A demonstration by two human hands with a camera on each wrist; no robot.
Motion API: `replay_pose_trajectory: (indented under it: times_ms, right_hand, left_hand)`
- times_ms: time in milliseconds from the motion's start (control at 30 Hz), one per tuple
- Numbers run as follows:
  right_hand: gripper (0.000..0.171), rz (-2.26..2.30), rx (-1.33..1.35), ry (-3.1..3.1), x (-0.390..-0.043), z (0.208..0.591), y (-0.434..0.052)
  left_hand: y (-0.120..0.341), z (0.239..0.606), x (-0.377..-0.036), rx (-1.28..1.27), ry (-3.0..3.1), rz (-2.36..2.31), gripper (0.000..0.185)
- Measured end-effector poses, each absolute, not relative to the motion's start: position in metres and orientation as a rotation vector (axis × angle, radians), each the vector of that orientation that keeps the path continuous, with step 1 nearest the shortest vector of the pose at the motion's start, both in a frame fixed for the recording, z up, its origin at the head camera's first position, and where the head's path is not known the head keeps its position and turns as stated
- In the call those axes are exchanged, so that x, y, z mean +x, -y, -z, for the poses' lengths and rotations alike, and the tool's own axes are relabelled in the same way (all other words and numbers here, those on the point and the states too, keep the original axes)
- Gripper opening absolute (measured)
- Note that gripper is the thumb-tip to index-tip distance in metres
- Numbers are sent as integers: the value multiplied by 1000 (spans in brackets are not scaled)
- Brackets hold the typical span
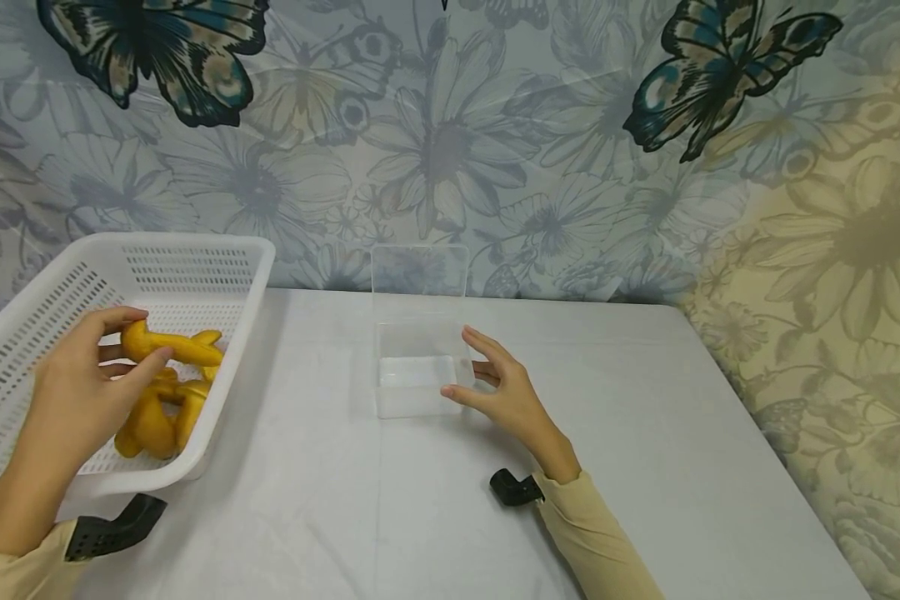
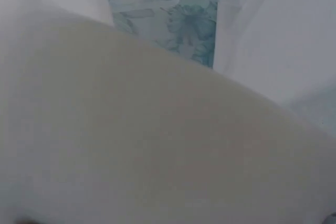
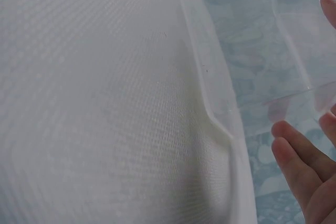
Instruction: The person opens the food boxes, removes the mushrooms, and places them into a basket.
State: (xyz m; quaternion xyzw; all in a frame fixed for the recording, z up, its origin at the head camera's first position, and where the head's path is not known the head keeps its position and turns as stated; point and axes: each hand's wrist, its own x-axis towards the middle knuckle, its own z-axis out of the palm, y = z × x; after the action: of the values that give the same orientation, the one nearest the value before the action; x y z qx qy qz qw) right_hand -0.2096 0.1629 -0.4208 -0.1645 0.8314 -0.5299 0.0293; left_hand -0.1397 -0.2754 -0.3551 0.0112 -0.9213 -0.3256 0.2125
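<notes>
My left hand (image 1: pixel 90 387) reaches into a white basket (image 1: pixel 228 425) and pinches a yellow gourd-shaped piece (image 1: pixel 176 346) with a round end and long neck between thumb and fingers. More yellow pieces (image 1: pixel 153 425) of the same look lie below it in the basket. A clear plastic box (image 1: pixel 416 400) stands on the table, its lid (image 1: pixel 420 271) raised at the back. At the box's right side is my right hand (image 1: pixel 510 400), fingers spread, thumb by the front corner. Whether it touches the box I cannot tell. Only blurred sleeve fills most of the left wrist view.
A white cloth covers the table (image 1: pixel 630 417). Behind it and along the right side hangs a flowered cloth (image 1: pixel 450 150) with butterflies. The basket wall rises between the yellow pieces and the clear box. A black wrist camera (image 1: pixel 516 487) sits at the right cuff.
</notes>
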Motion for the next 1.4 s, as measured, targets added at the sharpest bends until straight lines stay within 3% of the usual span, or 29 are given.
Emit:
replay_pose_trajectory:
  times_ms: [733, 1033, 1400]
  right_hand:
    - [82, 1630, -522, -2576, -209, 422, -164]
    - [82, 1641, -516, -2565, -209, 421, -164]
    - [83, 1631, -525, -2575, -209, 419, -162]
  left_hand:
    - [288, 374, -151, 80, 3011, 719, 61]
    - [295, 374, -152, 118, 3190, 701, 81]
    - [288, 372, -150, 99, 3070, 672, 70]
